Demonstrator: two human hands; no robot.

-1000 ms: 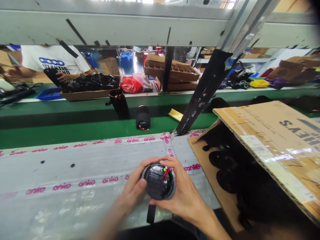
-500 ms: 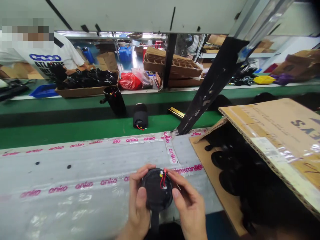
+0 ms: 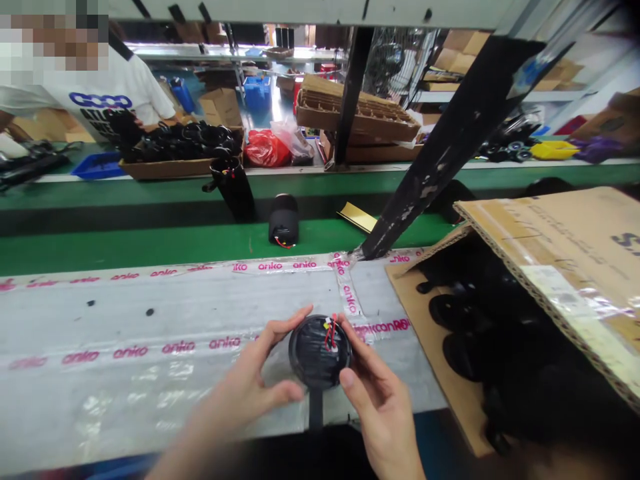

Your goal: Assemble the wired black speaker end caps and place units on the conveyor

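Note:
A round black part (image 3: 319, 352) with short red wires on its top edge is held over the taped grey bench (image 3: 150, 333). My left hand (image 3: 255, 383) grips its left rim, forefinger curled over the top and thumb under. On the other side my right hand (image 3: 377, 397) pinches the right rim between thumb and fingers. A black strap or handle hangs down from the part at the bench's front edge.
An open cardboard box (image 3: 550, 267) of black parts lies at my right. A slanted black post (image 3: 440, 160) rises behind the bench. On the green conveyor (image 3: 125, 243) stand two black cylinders (image 3: 284, 220). Across it, a person in a white shirt (image 3: 100, 100) works beside a tray of black parts (image 3: 180, 150).
My view has tilted a little. My left hand has slid lower and more to the left on the part, and both hands still hold it.

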